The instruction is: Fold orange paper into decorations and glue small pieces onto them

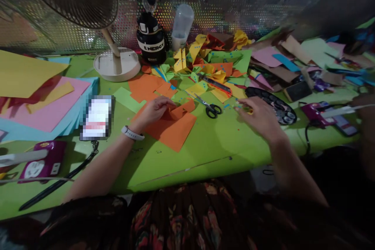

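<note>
My left hand [155,110], with a white band on its wrist, has its fingers curled at a small folded piece of orange paper [186,106]. Beneath that piece lies a larger orange sheet [178,133]. My right hand [259,116] is raised over the table to the right, fingers bent together around something small and yellowish that I cannot make out. Black-handled scissors [213,110] lie between my hands. Behind them is a box cutter [215,84] among paper scraps. The black round tray [283,107] is partly hidden by my right hand.
A fan [117,64], a black jug [150,45] and a clear bottle [183,23] stand along the back. Paper scraps [202,56] pile up beyond my hands. At left are coloured sheets [70,105], a phone [97,117] and a purple device [43,160]; another purple device [315,115] is right.
</note>
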Demonstrator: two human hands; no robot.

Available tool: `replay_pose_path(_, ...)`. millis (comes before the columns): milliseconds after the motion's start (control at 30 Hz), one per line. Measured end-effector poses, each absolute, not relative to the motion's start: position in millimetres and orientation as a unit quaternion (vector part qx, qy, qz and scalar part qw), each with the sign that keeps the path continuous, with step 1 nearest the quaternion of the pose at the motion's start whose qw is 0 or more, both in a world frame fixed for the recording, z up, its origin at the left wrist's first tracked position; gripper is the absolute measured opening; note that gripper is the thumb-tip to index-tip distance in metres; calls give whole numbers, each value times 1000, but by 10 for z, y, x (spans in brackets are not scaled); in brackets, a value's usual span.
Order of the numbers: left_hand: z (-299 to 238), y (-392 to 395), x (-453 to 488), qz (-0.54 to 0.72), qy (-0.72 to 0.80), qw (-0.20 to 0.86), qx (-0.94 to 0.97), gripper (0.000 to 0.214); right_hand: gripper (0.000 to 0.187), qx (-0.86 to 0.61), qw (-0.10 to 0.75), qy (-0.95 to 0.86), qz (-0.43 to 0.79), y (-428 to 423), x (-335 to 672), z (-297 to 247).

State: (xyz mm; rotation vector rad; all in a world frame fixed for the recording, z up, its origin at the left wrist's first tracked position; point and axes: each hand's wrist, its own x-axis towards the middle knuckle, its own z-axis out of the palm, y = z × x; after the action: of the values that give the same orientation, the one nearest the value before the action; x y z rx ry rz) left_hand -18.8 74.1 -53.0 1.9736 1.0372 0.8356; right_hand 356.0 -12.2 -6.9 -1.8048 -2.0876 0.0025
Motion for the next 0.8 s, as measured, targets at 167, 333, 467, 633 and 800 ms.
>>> replay_pose_path(167,-489,824,-226,386,466,331,724,31,29,-591,167,-786,69,275,2995,15)
replay_pose_path(333,-395,943,-356,404,544,337,654,30,28,-568,128,-806,104,556,2737,12)
replay_pose_path(467,-436,1018,-458,420,551,373,617,23,27,-546,120,-819,129,682,2651,-47)
replay_pose_path(633,-528,1036,-467,402,566,391,605,19,22,-542,106,-820,149,845,2552,-109)
replay_pose_path(800,-575,1019,-442,378,576,383,615,21,19,-558,138,-802,163,1211,2213,-152)
